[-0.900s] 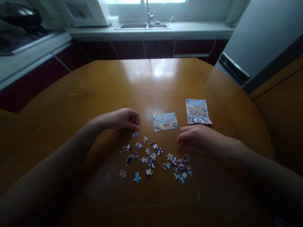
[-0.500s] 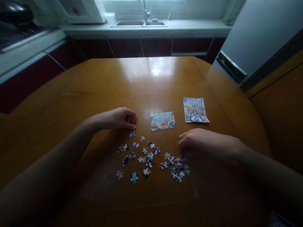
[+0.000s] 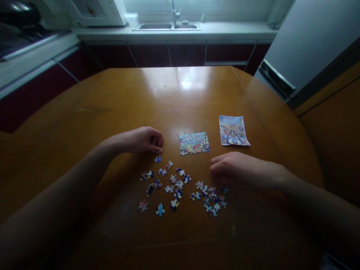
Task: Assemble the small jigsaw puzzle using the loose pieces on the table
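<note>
On the brown wooden table [image 3: 180, 240], between two bare forearms reaching in from the lower corners, can see a partly joined puzzle [image 3: 194, 143], lying flat with a straight far edge and a knobbed near edge; to its left, set a little apart from it, can see the left hand [image 3: 150, 140], closed into a loose curl, with thumb low near the tabletop and fingers bent inward; just below that, nearest to the thumb, find a small blue-violet piece [image 3: 158, 159]; to the right of the puzzle and slightly nearer, find the right hand [image 3: 229, 167], back turned up, with fingers bent downward at the far edge of a small heap of pieces [image 3: 210, 198]; cannot see the fingertips, so cannot tell whether gripping a piece or merely touching the heap; across the middle and left, find scattered loose pieces [image 3: 178, 183], some touching, some apart; nearest the viewer, make out a light-blue piece [image 3: 160, 209] and, left of it, a reddish piece [image 3: 143, 205]; beyond the right hand, see a printed sheet [image 3: 233, 130] with a large-eyed blue figure along the bottom; past the table, see dark red cabinets [image 3: 149, 55] beneath a pale counter [image 3: 236, 28] with a metal sink [image 3: 154, 26]
</note>
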Demonstrator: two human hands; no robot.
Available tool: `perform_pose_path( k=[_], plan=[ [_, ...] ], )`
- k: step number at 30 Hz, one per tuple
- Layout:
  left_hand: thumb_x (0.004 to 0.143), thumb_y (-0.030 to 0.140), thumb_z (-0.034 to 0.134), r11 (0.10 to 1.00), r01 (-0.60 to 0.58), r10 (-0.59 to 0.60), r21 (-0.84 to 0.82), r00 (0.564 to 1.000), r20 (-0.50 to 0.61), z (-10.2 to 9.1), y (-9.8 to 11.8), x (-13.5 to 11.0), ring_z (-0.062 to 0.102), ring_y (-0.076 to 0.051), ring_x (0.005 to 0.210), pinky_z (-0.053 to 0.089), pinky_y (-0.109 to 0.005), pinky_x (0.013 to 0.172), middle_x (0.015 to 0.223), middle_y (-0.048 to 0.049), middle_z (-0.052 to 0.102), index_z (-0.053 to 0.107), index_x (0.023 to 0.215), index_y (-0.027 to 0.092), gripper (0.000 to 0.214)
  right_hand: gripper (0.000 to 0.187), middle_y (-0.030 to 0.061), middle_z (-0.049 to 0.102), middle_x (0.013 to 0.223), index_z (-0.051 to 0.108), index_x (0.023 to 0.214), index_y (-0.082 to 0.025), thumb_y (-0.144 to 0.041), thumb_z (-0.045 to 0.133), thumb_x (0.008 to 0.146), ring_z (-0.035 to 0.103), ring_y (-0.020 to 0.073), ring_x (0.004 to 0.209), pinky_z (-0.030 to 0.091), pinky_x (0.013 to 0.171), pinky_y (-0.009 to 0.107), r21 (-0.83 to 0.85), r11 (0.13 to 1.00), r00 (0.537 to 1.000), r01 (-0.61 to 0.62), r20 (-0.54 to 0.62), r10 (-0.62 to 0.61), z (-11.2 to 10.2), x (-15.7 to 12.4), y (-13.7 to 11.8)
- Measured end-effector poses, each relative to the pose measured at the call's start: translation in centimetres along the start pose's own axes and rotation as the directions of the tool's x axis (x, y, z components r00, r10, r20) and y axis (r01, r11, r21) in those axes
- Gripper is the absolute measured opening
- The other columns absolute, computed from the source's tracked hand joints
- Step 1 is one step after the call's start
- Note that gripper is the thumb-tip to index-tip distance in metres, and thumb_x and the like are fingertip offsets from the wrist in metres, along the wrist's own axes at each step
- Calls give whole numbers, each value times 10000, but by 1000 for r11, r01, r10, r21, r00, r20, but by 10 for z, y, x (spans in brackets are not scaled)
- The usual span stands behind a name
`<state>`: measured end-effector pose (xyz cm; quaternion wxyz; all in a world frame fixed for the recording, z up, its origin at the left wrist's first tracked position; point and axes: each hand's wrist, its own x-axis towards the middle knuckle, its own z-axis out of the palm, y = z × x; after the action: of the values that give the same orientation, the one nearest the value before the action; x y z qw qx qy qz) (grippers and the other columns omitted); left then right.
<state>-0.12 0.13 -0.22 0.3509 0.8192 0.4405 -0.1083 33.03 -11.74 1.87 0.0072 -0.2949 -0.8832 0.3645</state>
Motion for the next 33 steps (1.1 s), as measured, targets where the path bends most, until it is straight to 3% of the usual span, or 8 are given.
perform_pose_path(
  k=[7,13,20,33],
  plan=[
    [748,437,685,1000,2,-2,10,1000,1,-1,1,-1,469,-105,575,319,-222,523,652,19,569,638,782,169,274,116,-4,571,802,624,784,-174,-114,577,871,523,101,702,399,649,227,1,994,993,110,-44,-109,14,10,-6],
    [746,433,686,1000,-2,3,21,1000,-16,-1,1,-1,482,-105,579,312,-223,528,659,13,585,653,781,172,266,139,5,554,814,615,758,-180,-138,577,885,498,111,711,389,649,232,-20,979,979,203,21,-203,24,12,-11],
    [750,436,691,1000,-21,21,17,1000,-13,0,-1,0,489,-107,587,331,-217,528,654,17,582,654,779,176,265,95,34,623,901,661,870,-181,-151,576,898,559,148,810,414,732,257,-62,975,974,214,88,-208,25,12,-13],
    [736,426,699,1000,-11,11,5,1000,-26,0,3,-2,486,-108,586,309,-226,536,650,14,577,648,768,166,267,120,22,620,855,646,837,-184,-155,556,909,553,138,775,422,716,259,-109,975,981,195,29,-193,23,9,-11]
  ],
)
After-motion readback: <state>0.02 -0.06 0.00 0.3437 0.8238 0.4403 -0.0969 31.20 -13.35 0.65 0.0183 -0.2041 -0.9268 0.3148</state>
